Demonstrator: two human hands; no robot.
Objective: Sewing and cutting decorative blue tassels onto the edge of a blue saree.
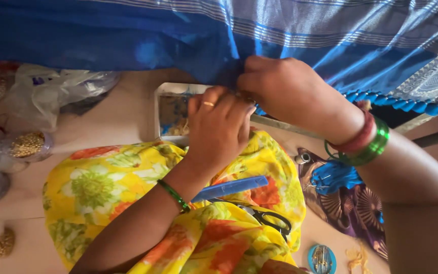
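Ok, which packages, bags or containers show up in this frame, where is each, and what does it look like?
Clear plastic bag: upper left on the table, crumpled, whitish.
Small clear bag of gold beads: left edge, round bulge.
Shallow rectangular tray: centre, just left of the left hand, pale rim.
Round blue tin: bottom right, holding pins.
No signs or screens in view.

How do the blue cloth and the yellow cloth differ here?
The blue cloth is plain blue with pale woven stripes; the yellow cloth is printed with orange and green flowers. The blue one stretches across the top, its edge pinched by the left hand and right hand; the yellow one lies crumpled below, under the left forearm, with scissors and a blue ruler on it. Both are soft fabric.
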